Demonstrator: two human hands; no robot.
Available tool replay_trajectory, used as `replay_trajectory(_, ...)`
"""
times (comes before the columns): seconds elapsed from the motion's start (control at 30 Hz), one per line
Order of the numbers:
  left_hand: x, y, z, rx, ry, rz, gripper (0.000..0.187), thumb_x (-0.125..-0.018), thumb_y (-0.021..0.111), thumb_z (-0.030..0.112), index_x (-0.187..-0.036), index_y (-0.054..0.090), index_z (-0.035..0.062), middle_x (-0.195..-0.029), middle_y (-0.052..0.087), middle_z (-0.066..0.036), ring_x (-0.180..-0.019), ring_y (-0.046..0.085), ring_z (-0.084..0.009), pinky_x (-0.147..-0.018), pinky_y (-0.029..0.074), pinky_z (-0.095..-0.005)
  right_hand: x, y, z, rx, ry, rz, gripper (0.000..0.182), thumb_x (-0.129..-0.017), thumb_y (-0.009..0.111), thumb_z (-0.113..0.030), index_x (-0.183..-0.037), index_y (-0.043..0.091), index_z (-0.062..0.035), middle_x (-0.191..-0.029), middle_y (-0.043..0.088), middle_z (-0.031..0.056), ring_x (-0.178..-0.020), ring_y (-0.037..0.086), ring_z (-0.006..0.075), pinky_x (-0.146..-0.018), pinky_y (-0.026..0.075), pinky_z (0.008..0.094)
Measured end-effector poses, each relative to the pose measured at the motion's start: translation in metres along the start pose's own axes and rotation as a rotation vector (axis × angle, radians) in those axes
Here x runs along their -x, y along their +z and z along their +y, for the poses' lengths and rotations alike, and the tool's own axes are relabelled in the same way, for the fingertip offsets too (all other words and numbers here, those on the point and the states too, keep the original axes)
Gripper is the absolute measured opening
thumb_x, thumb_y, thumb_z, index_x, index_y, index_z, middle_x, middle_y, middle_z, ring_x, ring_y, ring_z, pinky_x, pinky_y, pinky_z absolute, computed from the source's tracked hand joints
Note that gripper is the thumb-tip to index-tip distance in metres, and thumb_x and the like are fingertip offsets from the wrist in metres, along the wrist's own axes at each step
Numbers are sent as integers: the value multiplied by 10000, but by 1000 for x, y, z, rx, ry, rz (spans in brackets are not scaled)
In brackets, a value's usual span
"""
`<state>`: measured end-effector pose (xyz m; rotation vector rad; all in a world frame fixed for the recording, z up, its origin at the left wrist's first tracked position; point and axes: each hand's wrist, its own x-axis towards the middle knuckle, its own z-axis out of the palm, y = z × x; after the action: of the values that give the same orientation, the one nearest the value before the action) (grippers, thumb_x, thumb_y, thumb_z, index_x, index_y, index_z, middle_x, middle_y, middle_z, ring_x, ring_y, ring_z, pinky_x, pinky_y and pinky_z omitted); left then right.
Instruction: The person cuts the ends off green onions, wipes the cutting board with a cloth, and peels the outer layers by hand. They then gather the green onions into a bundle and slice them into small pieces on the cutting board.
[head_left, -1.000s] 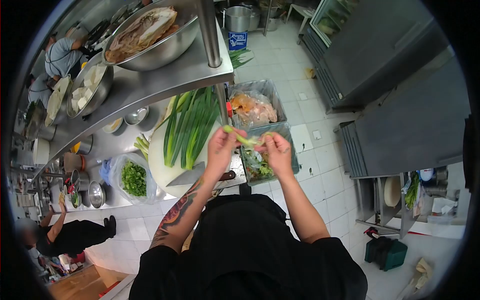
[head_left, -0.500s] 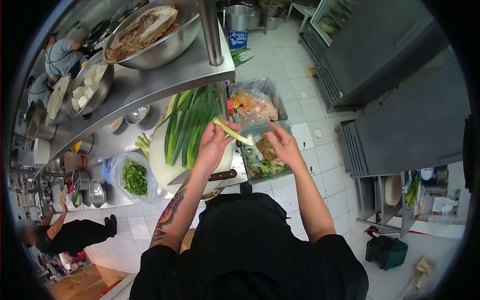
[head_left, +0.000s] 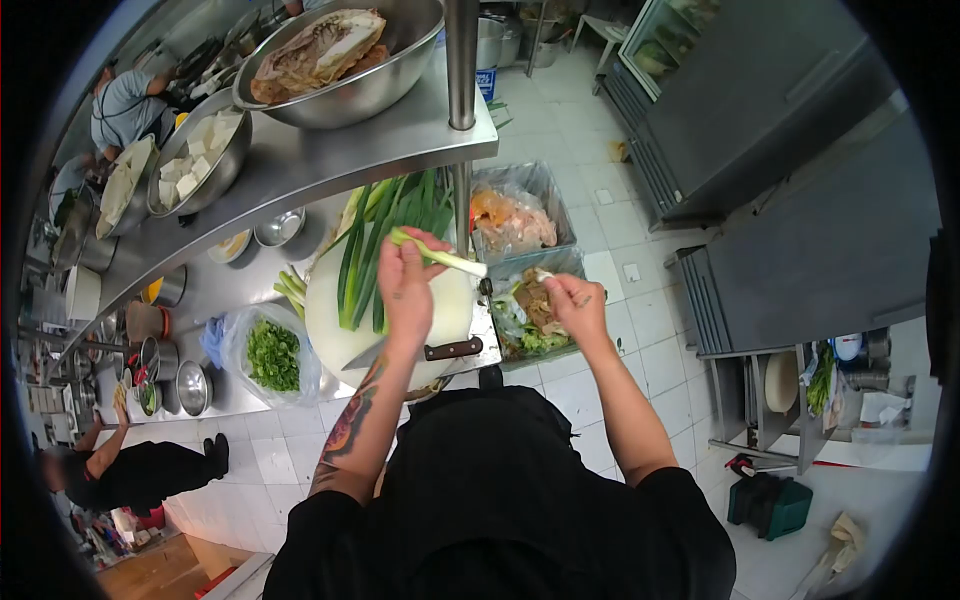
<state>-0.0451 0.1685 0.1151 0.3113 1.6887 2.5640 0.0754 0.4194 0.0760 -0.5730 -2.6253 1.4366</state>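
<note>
Pinched in the left hand (head_left: 405,285), a single green onion stalk (head_left: 440,258) is held above the round white cutting board (head_left: 330,335), its pale end pointing right toward the scrap bin (head_left: 570,262). That grip is closed around the stalk's middle. Off to the right, the right hand (head_left: 577,305) hovers over the bin with fingers curled around a small pale scrap, most likely a peeled outer layer. Judging by this, the trimming step looks underway: 1 stalk is being cleaned, and the next move would call for releasing the scrap into the bin and laying the stalk with the others. Behind the left hand, a bundle of green onions (head_left: 385,235) lies across the board, and a knife (head_left: 420,353) rests at its near edge. Farther left on the steel surface (head_left: 215,290) sits a bag of chopped greens (head_left: 272,355).
</note>
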Motion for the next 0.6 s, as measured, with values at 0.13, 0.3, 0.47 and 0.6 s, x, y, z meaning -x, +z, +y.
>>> replay_trajectory(0.13,-3,1,22,-51,-95,-176,281,-1168,471,254,-1318,530,23,-1141,717,-145,-1059,721,-229,-951,615,-405,-2,13,53,884,-164,138,482,-984,768,-174,-1385,631,56,-1175,759,200,-1081,751,227,-882,580,355)
replay_trajectory(0.3,7,6,-1,-64,-180,-314,243,-1142,542,219,-1289,564,27,-1155,751,-131,-1055,717,-189,-925,580,-337,12,16,-65,-200,-263,-5,469,-935,792,-254,-1314,709,8,-1039,770,201,-929,766,351,-850,600,397)
replay_trajectory(0.47,10,9,1,-103,-200,-320,223,-1091,653,205,-1220,666,24,-1138,751,-81,-985,698,-129,-836,573,-305,15,34,-97,-71,-455,-24,231,-1019,726,-190,-1174,764,-23,-875,734,158,-751,720,209,-663,529,388)
replay_trajectory(0.6,7,-15,-2,-44,-327,-315,207,-1029,745,205,-1155,767,42,-1101,747,-23,-914,666,-90,-764,549,-271,15,49,-83,-257,-363,-111,221,-1020,726,-191,-1132,761,-4,-814,711,132,-716,687,161,-649,516,341)
